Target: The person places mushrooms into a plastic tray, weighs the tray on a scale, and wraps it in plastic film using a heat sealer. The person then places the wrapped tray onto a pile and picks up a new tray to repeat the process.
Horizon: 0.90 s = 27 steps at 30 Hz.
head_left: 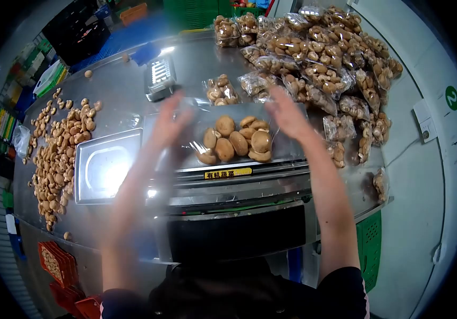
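Observation:
Several brown mushrooms lie in a clear plastic bag on the metal bench in front of me, just above a yellow label strip. At the bag's left side is my left hand, smeared by motion, its fingers seeming apart. My right hand is by the bag's upper right corner, fingers stretched forward and apart, fingertips blurred. Whether either hand touches the plastic is not clear. Beyond the bag lies another filled mushroom bag, and a metal device with a slotted top stands left of it.
Loose mushrooms spread over the left of the bench, beside a shiny metal tray. A heap of bagged mushrooms covers the right side against a pale wall. Red crates stand on the floor at lower left.

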Motion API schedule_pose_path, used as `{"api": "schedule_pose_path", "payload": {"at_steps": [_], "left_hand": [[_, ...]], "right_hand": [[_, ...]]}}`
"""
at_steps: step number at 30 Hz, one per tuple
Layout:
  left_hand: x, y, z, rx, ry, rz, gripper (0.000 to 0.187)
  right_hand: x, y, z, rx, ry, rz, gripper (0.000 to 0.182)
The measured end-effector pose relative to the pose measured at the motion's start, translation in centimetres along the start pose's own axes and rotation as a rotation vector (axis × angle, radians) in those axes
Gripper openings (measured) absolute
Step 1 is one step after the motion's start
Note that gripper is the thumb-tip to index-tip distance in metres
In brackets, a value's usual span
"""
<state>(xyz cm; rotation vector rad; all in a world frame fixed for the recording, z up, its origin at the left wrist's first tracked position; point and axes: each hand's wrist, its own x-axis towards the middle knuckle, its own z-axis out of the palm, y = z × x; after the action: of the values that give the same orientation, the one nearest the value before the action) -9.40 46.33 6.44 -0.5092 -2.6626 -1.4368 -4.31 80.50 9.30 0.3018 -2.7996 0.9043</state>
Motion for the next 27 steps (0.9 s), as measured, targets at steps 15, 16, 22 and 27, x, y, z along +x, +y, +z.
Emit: {"api": "schedule_pose_path", "payload": {"at_steps": [15, 16, 22, 27], "left_hand": [[-19.5, 10.9, -2.6, -0.317, -0.483, -0.698, 0.023], [-21.6, 8.0, -0.9, -0.12, -0.379, -0.408, 0.022], [-26.9, 5.4, 3.1, 0.208, -0.069, -0.269, 0.016], [-28.8, 3.7, 0.9, 0.321, 0.077, -0.162, 0.026]], "right_hand": [[-19.1, -11.0, -2.4, 0.714, -0.473, 0.706, 0.029], [-20.3, -11.0, -1.2, 0.707, -0.425, 0.779, 0.027], [-27.5, -9.4, 6.6, 0.195, 0.034, 0.542, 0.016], [-27.8, -9.1, 6.4, 0.235, 0.198, 0.583, 0.03]]}}
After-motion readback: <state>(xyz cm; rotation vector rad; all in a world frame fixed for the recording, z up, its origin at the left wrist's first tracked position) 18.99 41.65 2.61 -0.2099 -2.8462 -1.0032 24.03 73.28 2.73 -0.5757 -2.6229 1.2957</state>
